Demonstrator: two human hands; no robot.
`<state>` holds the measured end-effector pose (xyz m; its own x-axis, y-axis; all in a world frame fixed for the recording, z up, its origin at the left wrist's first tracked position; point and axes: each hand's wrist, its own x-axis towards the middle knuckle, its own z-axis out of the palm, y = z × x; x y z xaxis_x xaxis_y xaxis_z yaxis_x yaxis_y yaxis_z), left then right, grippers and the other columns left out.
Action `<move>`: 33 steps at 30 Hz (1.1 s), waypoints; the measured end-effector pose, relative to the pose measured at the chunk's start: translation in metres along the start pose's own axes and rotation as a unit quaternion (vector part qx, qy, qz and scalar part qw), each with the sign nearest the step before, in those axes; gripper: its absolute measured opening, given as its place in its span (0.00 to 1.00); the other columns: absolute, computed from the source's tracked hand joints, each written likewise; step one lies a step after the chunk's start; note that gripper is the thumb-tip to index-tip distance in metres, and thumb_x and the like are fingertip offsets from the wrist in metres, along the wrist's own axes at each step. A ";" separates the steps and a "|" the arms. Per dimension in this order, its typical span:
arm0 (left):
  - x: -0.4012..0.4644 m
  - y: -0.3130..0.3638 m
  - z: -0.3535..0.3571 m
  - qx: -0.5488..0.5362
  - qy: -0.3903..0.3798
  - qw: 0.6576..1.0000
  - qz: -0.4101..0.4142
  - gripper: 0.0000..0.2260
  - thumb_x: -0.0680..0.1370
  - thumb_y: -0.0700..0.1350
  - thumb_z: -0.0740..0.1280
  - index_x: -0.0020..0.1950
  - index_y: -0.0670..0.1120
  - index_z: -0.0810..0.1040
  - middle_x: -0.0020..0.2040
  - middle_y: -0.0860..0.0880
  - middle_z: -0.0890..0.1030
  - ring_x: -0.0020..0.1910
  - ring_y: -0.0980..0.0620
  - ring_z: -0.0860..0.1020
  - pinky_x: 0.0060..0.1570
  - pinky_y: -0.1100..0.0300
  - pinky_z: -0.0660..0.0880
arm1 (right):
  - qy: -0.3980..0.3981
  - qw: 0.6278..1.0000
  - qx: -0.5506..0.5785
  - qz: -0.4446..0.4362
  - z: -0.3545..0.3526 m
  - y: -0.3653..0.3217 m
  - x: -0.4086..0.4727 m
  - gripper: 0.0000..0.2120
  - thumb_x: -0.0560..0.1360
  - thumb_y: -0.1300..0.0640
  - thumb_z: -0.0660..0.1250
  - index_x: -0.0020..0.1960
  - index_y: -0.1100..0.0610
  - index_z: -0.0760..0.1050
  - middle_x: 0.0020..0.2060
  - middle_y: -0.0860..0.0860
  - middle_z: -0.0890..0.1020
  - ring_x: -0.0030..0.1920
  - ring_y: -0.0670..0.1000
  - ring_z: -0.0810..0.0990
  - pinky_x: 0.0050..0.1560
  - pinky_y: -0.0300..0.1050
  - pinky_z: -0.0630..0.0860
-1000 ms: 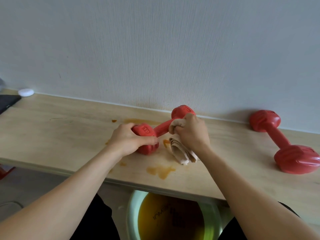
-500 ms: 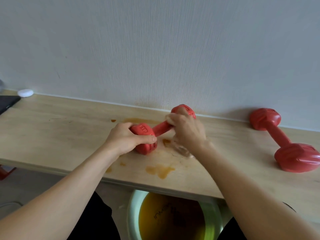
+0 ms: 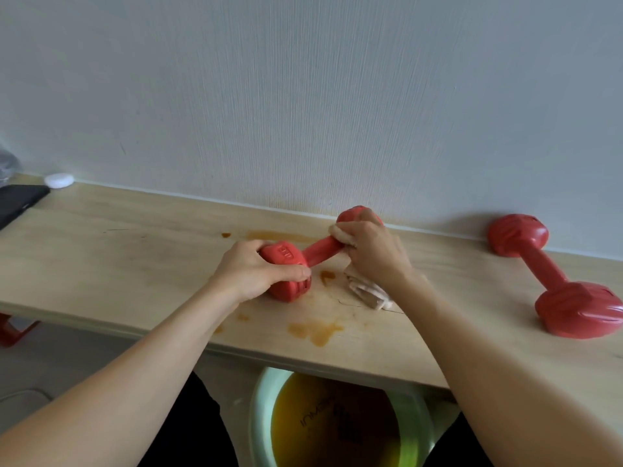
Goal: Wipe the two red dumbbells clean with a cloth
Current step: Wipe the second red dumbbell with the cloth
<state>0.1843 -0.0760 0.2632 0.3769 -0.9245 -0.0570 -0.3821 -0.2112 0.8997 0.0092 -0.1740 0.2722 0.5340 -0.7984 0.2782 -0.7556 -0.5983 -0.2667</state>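
while left hand (image 3: 251, 273) grips dumbbell (image 3: 293, 264), right hand (image 3: 374, 252) presses cloth (image 3: 365, 291) on handle

centre frame, left hand (image 3: 251, 273) grips one red dumbbell (image 3: 303, 261); right hand (image 3: 372, 252) holds cloth (image 3: 367, 291) around its handle; second dumbbell (image 3: 553, 276) lies at right.

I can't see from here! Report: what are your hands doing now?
Left hand grips near dumbbell. Right hand rubs cloth at its handle. Second dumbbell waits untouched, right. Nothing blocking.
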 end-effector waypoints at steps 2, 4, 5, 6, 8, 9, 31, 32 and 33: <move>-0.002 0.002 0.001 0.034 0.017 0.999 0.015 0.27 0.57 0.53 0.82 0.52 0.54 0.77 0.49 0.56 0.80 0.49 0.55 0.78 0.44 0.63 0.72 | 0.009 1.000 -0.006 0.014 -0.001 -0.002 -0.001 0.10 0.71 0.66 0.60 0.40 0.51 0.71 0.47 0.50 0.68 0.43 0.57 0.76 0.36 0.45 0.66; -0.003 0.004 0.003 0.128 0.046 0.989 0.065 0.33 0.55 0.52 0.82 0.56 0.54 0.74 0.50 0.56 0.75 0.49 0.54 0.76 0.45 0.62 0.71 | -0.006 0.999 0.018 -0.032 -0.001 -0.015 -0.009 0.08 0.70 0.65 0.61 0.40 0.53 0.72 0.46 0.50 0.69 0.45 0.56 0.76 0.38 0.48 0.71; -0.003 0.003 0.004 0.173 0.057 0.978 0.101 0.34 0.54 0.52 0.82 0.57 0.53 0.72 0.51 0.55 0.73 0.50 0.53 0.75 0.47 0.61 0.71 | -0.025 0.997 0.035 -0.067 0.000 -0.024 -0.015 0.07 0.69 0.65 0.61 0.41 0.54 0.73 0.48 0.49 0.71 0.46 0.55 0.76 0.40 0.50 0.74; -0.003 0.002 0.005 0.203 0.062 0.968 0.135 0.35 0.54 0.52 0.81 0.57 0.52 0.71 0.52 0.55 0.70 0.51 0.52 0.74 0.48 0.59 0.72 | -0.042 0.994 0.047 -0.091 0.000 -0.032 -0.019 0.08 0.70 0.64 0.62 0.43 0.54 0.75 0.50 0.49 0.71 0.46 0.54 0.77 0.41 0.52 0.75; -0.003 0.000 0.007 0.223 0.056 0.957 0.175 0.35 0.54 0.51 0.81 0.56 0.50 0.69 0.52 0.54 0.67 0.52 0.50 0.72 0.50 0.54 0.73 | -0.041 0.993 0.056 -0.091 -0.002 -0.036 -0.018 0.08 0.70 0.64 0.61 0.43 0.53 0.75 0.51 0.48 0.72 0.45 0.54 0.78 0.41 0.54 0.76; -0.004 0.000 0.008 0.228 0.051 0.956 0.180 0.36 0.53 0.50 0.81 0.56 0.49 0.69 0.52 0.54 0.67 0.52 0.50 0.71 0.51 0.53 0.73 | -0.034 0.995 0.049 -0.078 -0.002 -0.033 -0.015 0.09 0.71 0.64 0.61 0.43 0.52 0.75 0.50 0.48 0.72 0.46 0.54 0.78 0.41 0.52 0.76; -0.010 0.002 0.018 0.263 0.063 0.944 0.189 0.34 0.55 0.48 0.80 0.55 0.49 0.67 0.52 0.54 0.62 0.55 0.50 0.65 0.48 0.57 0.68 | -0.026 0.998 -0.061 0.005 -0.011 -0.004 -0.004 0.15 0.72 0.67 0.59 0.51 0.50 0.75 0.56 0.50 0.69 0.53 0.55 0.74 0.38 0.47 0.70; -0.012 0.002 0.019 0.270 0.065 0.942 0.187 0.34 0.56 0.48 0.80 0.56 0.49 0.66 0.52 0.54 0.62 0.55 0.50 0.65 0.48 0.58 0.68 | -0.031 0.998 -0.062 0.005 -0.012 0.000 -0.006 0.15 0.73 0.66 0.59 0.51 0.49 0.75 0.57 0.50 0.68 0.52 0.55 0.74 0.37 0.46 0.69; -0.014 0.003 0.020 0.278 0.066 0.940 0.186 0.35 0.56 0.48 0.80 0.58 0.50 0.66 0.53 0.55 0.62 0.57 0.50 0.65 0.48 0.58 0.68 | -0.036 0.998 -0.059 0.007 -0.010 0.004 -0.007 0.15 0.73 0.66 0.60 0.50 0.48 0.74 0.58 0.50 0.67 0.52 0.54 0.74 0.38 0.46 0.69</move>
<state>0.1613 -0.0703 0.2585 0.2173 -0.9277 0.3035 -0.8766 -0.0487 0.4787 -0.0017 -0.1702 0.2786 0.5463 -0.8114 0.2076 -0.7999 -0.5790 -0.1580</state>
